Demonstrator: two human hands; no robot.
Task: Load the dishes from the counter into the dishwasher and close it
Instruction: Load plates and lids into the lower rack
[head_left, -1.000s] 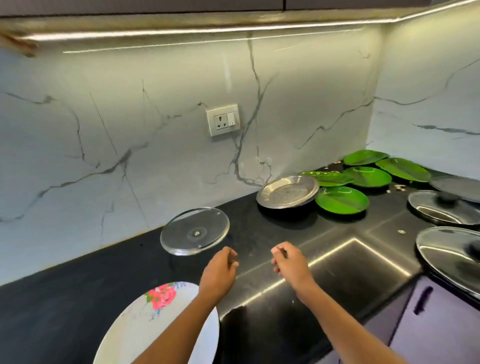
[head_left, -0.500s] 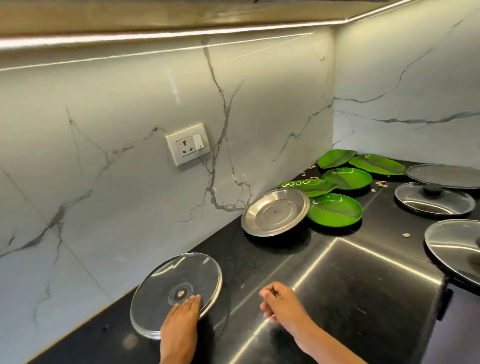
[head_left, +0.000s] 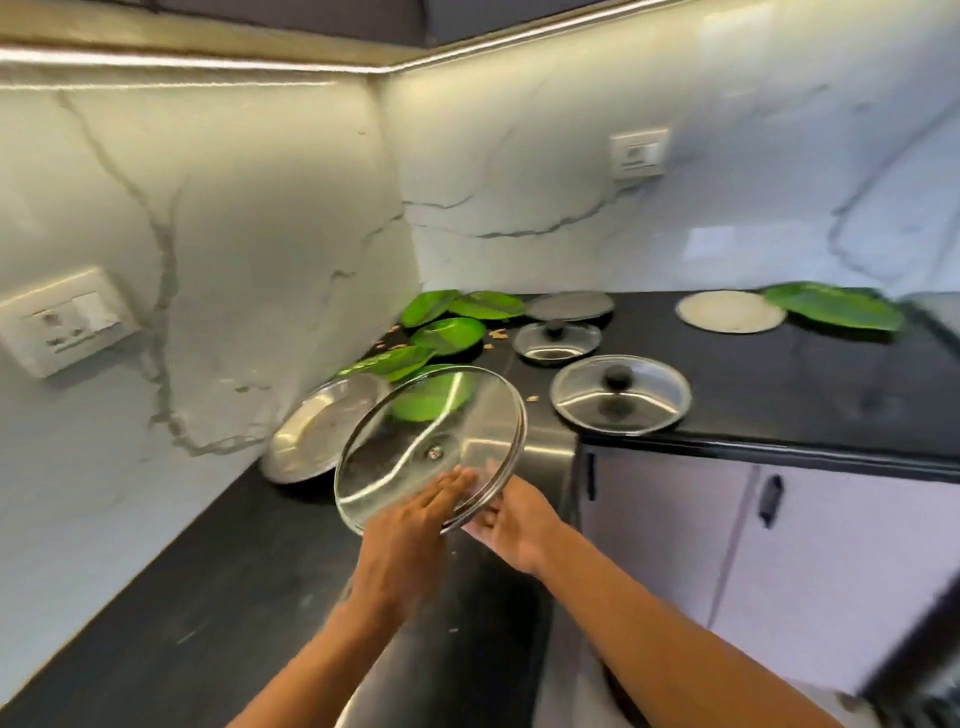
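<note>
Bare left hand (head_left: 410, 525) on a bare left forearm (head_left: 322, 660), bare right hand (head_left: 511, 527) on a bare right forearm (head_left: 675, 642), uncovered from wrist to the lower edge of the view. Slender wrists, long fingers (head_left: 451, 482), all smeared by motion blur; nails and finer marks too soft to tell.

Both forearms enter from the lower edge and converge toward the centre: the left forearm (head_left: 322, 660) rises steeply, the right forearm (head_left: 649, 623) runs in from the lower right. Left hand (head_left: 410, 525): back toward the camera, fingers straight and together, laid flat against the near face of the glass lid (head_left: 431, 441). Right hand (head_left: 514, 525): palm turned up, fingers curled under the lid's lower rim, just beside the left hand
</note>
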